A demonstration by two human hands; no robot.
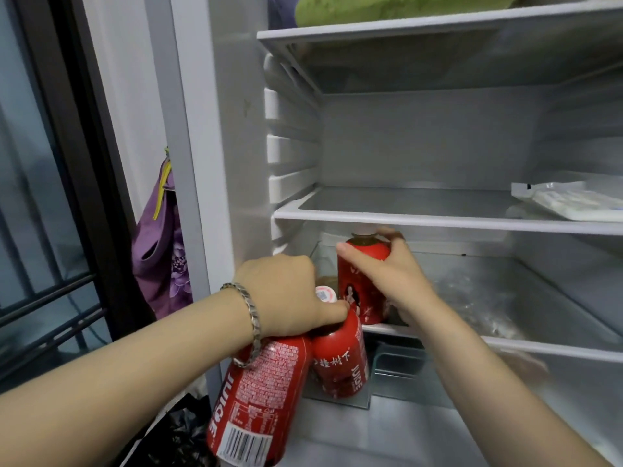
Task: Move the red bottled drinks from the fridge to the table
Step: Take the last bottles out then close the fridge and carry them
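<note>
I look into an open fridge. My left hand (286, 291), with a metal bracelet on its wrist, grips two red juice bottles by their tops in front of the lower shelf: one (259, 399) hangs tilted toward me with its barcode showing, the other (340, 362) beside it on the right with a white cap. My right hand (391, 274) wraps around the shoulder of a third red bottle (360, 288), which stands upright on the lower shelf (539, 347) near its left front corner.
A flat clear food packet (573, 203) lies on the middle shelf at right. Green produce (387, 8) sits on the top shelf. Crumpled clear plastic (472, 298) lies on the lower shelf. A purple bag (161, 257) hangs left of the fridge, with a black bag (182, 433) on the floor.
</note>
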